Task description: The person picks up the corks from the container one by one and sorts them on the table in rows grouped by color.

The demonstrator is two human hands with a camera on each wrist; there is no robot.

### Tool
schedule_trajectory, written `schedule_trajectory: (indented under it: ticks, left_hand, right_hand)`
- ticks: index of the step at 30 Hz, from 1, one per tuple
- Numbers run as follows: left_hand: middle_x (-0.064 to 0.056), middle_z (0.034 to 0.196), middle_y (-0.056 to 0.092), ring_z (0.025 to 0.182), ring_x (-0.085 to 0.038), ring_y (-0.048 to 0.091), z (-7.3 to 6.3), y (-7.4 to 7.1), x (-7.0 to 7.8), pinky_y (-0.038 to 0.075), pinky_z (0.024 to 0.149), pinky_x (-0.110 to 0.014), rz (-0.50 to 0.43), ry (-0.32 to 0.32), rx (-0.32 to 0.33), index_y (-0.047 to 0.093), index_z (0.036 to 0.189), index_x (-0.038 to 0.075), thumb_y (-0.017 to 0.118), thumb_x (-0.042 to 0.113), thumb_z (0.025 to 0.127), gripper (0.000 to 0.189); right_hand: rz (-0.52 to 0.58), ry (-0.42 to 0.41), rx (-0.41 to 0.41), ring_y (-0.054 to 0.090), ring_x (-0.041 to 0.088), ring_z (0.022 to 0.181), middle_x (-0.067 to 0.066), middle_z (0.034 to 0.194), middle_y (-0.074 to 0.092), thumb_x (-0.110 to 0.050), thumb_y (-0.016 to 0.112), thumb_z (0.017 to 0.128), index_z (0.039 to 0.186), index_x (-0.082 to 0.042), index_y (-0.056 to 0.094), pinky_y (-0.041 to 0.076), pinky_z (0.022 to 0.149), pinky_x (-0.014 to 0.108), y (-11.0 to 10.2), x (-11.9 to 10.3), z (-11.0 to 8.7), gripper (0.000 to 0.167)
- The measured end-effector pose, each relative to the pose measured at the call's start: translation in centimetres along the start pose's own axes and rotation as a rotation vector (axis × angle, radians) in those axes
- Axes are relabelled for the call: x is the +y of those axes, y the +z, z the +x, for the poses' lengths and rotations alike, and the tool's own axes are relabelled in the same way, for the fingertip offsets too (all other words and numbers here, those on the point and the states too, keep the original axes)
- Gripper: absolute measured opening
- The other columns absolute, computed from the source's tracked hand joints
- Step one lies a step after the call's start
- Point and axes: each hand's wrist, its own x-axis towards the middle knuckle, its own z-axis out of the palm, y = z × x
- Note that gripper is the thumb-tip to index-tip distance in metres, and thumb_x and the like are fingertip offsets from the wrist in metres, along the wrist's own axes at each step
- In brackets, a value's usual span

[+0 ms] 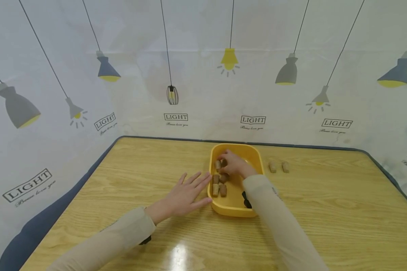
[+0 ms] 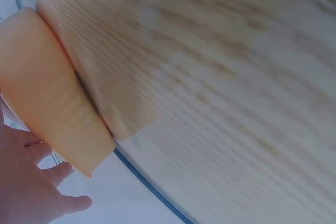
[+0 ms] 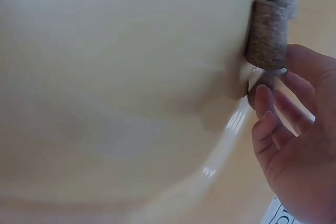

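Note:
A yellow plastic tub stands on the wooden table in front of me. My left hand lies flat with fingers spread, its fingertips at the tub's left rim. Inside the tub, my right hand pinches a brown cork near the left wall, partly hidden by the fingers. Another cork stands just left of those fingertips. Toward the near end, several corks, light and darker brown, are set close together along the left wall, among them a pale cork and a brown cork.
Two light corks, a left one and a right one, stand on the table to the right of the tub. A white printed backdrop rises behind the table's dark-edged far side.

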Motion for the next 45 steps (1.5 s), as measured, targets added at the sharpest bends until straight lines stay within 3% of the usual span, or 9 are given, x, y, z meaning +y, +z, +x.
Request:
schedule_trajectory:
  ticks: [10, 17, 25, 33, 45]
  left_hand:
    - [-0.001, 0.145, 0.018, 0.130, -0.025, 0.015, 0.1, 0.0, 0.0, 0.009, 0.098, -0.054, 0.004, -0.007, 0.001, 0.020, 0.142, 0.012, 0.021, 0.058, 0.090, 0.070]
    - [-0.002, 0.144, 0.019, 0.130, -0.026, 0.016, 0.1, 0.1, 0.0, 0.010, 0.097, -0.055, 0.009, 0.007, 0.010, 0.021, 0.142, 0.011, 0.021, 0.057, 0.090, 0.069]
    - [-0.003, 0.144, 0.019, 0.130, -0.025, 0.016, 0.1, 0.0, 0.1, 0.008, 0.099, -0.053, -0.002, 0.004, 0.008, 0.021, 0.142, 0.011, 0.022, 0.057, 0.090, 0.069]
    - [-0.003, 0.144, 0.019, 0.130, -0.022, 0.013, 0.1, 0.1, 0.1, 0.007, 0.099, -0.052, 0.001, 0.002, 0.016, 0.021, 0.142, 0.011, 0.024, 0.056, 0.090, 0.068]
    - [-0.003, 0.145, 0.018, 0.130, -0.024, 0.015, 0.0, 0.2, 0.2, 0.010, 0.098, -0.054, 0.005, 0.006, 0.022, 0.016, 0.142, 0.013, 0.024, 0.055, 0.091, 0.067]
  right_hand:
    - [-0.005, -0.154, 0.049, 0.047, 0.033, 0.104, 0.018, 0.109, 0.054, -0.007, 0.063, 0.076, 0.111, 0.005, 0.055, 0.034, 0.091, 0.040, -1.7, 0.4, -0.6, 0.038]
    - [0.039, -0.162, 0.057, 0.048, 0.032, 0.104, 0.017, 0.110, 0.054, -0.008, 0.061, 0.079, 0.115, 0.004, 0.053, 0.036, 0.088, 0.041, -3.8, 0.0, -1.3, 0.039]
    - [0.005, -0.218, 0.104, 0.053, 0.026, 0.091, 0.016, 0.108, 0.056, -0.011, 0.064, 0.079, 0.114, 0.003, 0.055, 0.044, 0.076, 0.036, -6.1, -0.6, -2.0, 0.039]
    - [-0.038, -0.233, 0.108, 0.051, 0.027, 0.097, 0.017, 0.109, 0.056, -0.012, 0.065, 0.080, 0.114, 0.004, 0.054, 0.044, 0.077, 0.037, -7.8, 0.5, -3.5, 0.040]
    - [-0.014, -0.165, 0.093, 0.052, 0.026, 0.083, 0.016, 0.107, 0.056, -0.011, 0.064, 0.081, 0.115, 0.002, 0.054, 0.043, 0.071, 0.037, -8.4, 3.5, -5.8, 0.038]
